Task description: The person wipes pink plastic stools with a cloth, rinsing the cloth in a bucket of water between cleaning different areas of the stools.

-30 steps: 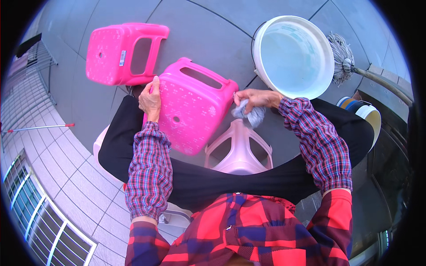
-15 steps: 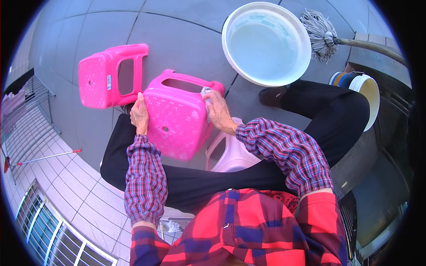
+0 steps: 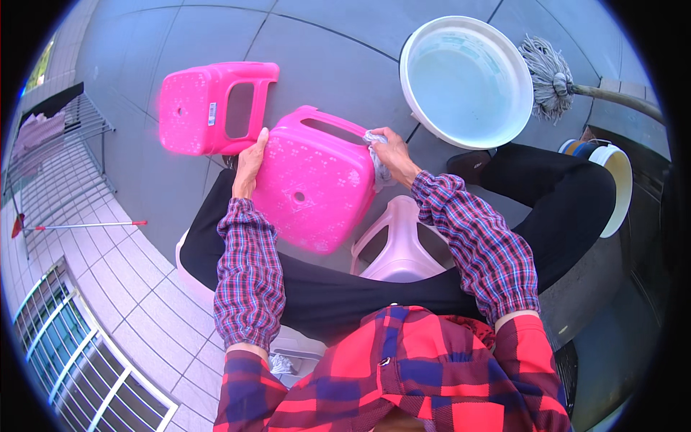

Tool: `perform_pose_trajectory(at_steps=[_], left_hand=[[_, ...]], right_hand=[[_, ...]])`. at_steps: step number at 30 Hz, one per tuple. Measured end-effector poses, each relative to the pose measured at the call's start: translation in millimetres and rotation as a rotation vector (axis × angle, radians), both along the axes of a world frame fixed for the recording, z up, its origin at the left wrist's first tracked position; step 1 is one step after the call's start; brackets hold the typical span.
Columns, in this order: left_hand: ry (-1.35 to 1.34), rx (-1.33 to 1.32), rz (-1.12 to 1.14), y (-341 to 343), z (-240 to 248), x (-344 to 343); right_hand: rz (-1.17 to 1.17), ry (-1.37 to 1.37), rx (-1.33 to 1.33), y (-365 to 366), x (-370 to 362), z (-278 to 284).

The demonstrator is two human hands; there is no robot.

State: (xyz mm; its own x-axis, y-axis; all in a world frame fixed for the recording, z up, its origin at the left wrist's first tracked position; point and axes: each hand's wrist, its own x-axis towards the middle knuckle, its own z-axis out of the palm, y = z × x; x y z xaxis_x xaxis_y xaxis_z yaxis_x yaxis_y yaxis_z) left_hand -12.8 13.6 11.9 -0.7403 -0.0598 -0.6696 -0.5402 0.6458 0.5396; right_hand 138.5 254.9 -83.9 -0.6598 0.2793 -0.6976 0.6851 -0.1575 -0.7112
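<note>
Pink plastic between the two hands: it's the patterned stool [image 3: 317, 180], seat tilted upward, leg opening on its far side! Left hand [image 3: 250, 164] clasps the stool's left edge; right hand [image 3: 396, 156], nearer the stool's far right corner, bunches a grey-white cloth [image 3: 380, 167] in closed fingers, cloth between palm and stool. Beyond the stool, rightward, a white bucket [image 3: 404, 75] holds pale bluish water [image 3: 464, 90]; farther right, a smaller pail [image 3: 628, 189], contents impossible to tell.
</note>
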Motion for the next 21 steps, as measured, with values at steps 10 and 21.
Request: perform_pose_trajectory(at_steps=[10, 21], left_hand=[[-0.187, 0.505, 0.226, 25.7, 33.5, 5.7], [-0.185, 0.852, 0.468, 8.3, 16.0, -9.4]], right_hand=[[0.209, 0.356, -0.171, 8.4, -50.0, 116.1], [0.067, 0.782, 0.616, -78.9, -19.2, 155.0]])
